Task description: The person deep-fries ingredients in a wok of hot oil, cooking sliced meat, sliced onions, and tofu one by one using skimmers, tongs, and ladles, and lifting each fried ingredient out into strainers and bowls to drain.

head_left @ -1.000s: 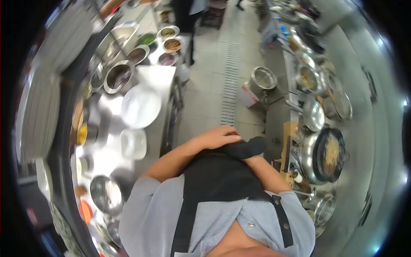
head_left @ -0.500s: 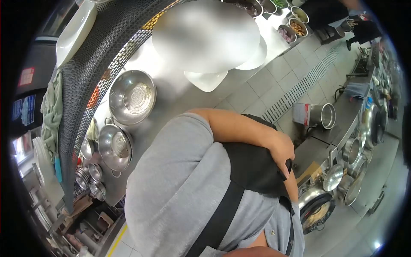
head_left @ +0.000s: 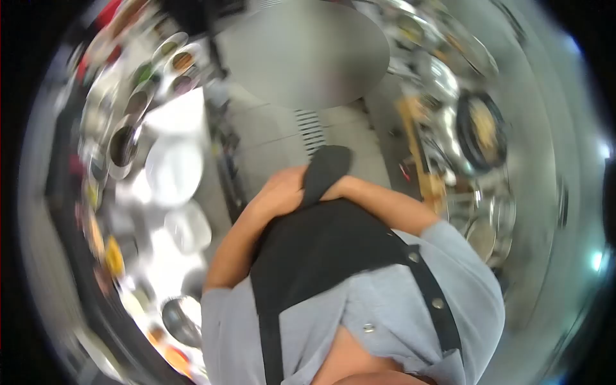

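Note:
At the front of the black apron (head_left: 321, 250), my left hand (head_left: 284, 190) is closed on the edge of a raised flap of black cloth (head_left: 328, 170), its fingertips hidden behind it. My right hand (head_left: 334, 190) meets the same cloth from the other side. Only a small part of that hand shows under the flap, so its fingers cannot be made out. Both forearms are bent inward across my waist.
To the left, a blurred counter carries a round white plate (head_left: 174, 171), a square white dish (head_left: 188, 227), a metal bowl (head_left: 182, 321) and several food containers. A black-rimmed wok (head_left: 481, 133) and metal pots stand at right. A floor drain (head_left: 310, 131) runs ahead.
The view has swung back from the left counter's bowls toward the aisle. The black cloth now stands up between my hands, where my left hand was on its edge over the right forearm.

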`<state>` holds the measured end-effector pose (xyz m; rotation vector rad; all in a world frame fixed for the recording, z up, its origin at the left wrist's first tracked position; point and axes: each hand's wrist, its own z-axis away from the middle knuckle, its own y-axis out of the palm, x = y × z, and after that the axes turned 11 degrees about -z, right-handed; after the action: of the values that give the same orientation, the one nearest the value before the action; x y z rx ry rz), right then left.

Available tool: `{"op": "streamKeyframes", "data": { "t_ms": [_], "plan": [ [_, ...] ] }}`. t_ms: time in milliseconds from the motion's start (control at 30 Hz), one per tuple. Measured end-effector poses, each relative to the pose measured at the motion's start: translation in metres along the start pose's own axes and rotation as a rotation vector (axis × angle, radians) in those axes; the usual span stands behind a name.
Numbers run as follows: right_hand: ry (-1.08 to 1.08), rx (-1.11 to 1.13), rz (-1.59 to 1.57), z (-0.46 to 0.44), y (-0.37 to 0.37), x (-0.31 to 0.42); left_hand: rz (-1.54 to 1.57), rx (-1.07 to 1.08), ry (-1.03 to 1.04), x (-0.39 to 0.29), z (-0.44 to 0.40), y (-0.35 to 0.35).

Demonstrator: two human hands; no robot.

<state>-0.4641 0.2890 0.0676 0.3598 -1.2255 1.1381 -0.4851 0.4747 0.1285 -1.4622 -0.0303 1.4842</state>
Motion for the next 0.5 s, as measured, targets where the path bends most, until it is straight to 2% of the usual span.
{"op": "streamKeyframes", "data": {
  "t_ms": [200, 300, 500],
  "plan": [
    [-0.010, -0.154, 0.031, 0.038, 0.006, -0.006, -0.179, 0.020, 0.420, -0.058, -0.040, 0.019],
    [-0.004, -0.180, 0.063, 0.046, 0.010, -0.009, -0.177, 0.089, 0.375, -0.063, -0.043, 0.020],
    [-0.003, -0.199, 0.166, 0.055, 0.011, 0.011, 0.228, 0.283, 0.057, -0.011, -0.037, 0.028]
  ]
}}
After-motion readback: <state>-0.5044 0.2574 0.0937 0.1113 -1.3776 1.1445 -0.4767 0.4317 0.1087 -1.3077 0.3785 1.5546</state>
